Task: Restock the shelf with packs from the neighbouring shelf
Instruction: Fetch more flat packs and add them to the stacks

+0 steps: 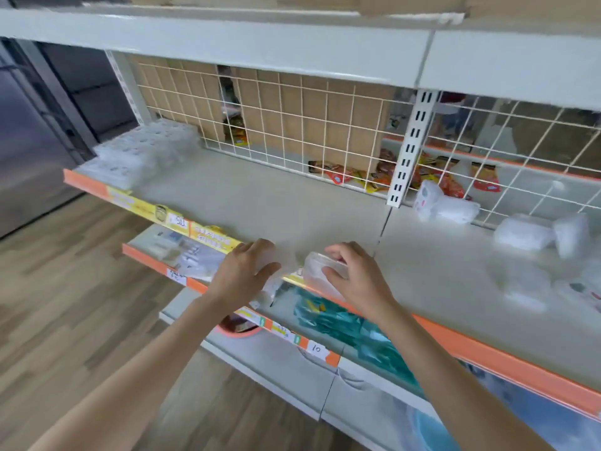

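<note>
While your right hand (354, 275) grips a clear pack (322, 271) and your left hand (247, 271) cups its blurred end, the slick wrap could slide off the shelf (260, 203) edge beneath.

Open shelf middle, packs at both ends

The shelf (260, 196) lies bare from front edge to wire grid (276, 125); clear packs (140, 151) fill its left end, loose packs (520, 236) crowd the neighbouring shelf (439, 255).

This is a shop: metal shelves (292, 203) with orange edge strips (507, 349) carry handwritten price tags (316, 348), a white wire grid back (292, 125), packaged snacks (344, 177) and clear plastic packs (140, 151).
</note>
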{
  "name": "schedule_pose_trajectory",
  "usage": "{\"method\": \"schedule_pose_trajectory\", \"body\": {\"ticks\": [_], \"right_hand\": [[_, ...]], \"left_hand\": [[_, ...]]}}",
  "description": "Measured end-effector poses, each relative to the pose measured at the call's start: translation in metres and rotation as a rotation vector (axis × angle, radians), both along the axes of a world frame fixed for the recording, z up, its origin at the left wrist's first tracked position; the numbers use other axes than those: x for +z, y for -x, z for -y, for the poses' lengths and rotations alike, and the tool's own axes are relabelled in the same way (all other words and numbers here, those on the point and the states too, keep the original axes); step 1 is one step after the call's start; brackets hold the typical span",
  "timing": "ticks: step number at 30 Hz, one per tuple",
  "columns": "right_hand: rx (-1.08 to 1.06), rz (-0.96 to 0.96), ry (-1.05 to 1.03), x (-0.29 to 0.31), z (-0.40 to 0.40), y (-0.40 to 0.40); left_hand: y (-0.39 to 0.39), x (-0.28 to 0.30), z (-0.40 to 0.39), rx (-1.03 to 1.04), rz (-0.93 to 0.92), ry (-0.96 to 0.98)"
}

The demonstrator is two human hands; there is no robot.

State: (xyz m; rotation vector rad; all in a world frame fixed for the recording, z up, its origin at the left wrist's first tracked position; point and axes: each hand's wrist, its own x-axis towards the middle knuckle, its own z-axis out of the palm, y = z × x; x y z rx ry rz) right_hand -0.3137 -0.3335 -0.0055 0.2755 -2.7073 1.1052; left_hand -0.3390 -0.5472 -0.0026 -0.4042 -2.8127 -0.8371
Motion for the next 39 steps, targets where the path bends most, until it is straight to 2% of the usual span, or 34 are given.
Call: {"method": "schedule_pose_trajectory", "body": {"ticks": [8,15,23,29,33,39], "right_hand": [[0.154,-0.057,-0.012,-0.018,0.162,0.037],[0.245,-0.058,-0.007,-0.03,0.256,0.061],[0.265,-0.138,-0.032,-0.025,0.303,0.146],[0.215,-0.134,0.049,-0.026,0.336,0.231],[0.172,-0.124,0.054,-0.031,0.337,0.272],[-0.043,-0.075,0.003,-0.048,0.297,0.299]], "left_hand": [[0.0,-0.007,0.159,0.103,-0.005,0.051],[0.015,-0.01,0.245,0.2,0.011,0.058],[0.07,-0.024,0.292,0.268,0.006,-0.023],[0.151,-0.002,0.321,0.264,0.002,-0.077],[0.211,0.006,0.329,0.179,-0.023,-0.059],[0.283,-0.021,0.301,0.038,0.061,-0.071]]}}
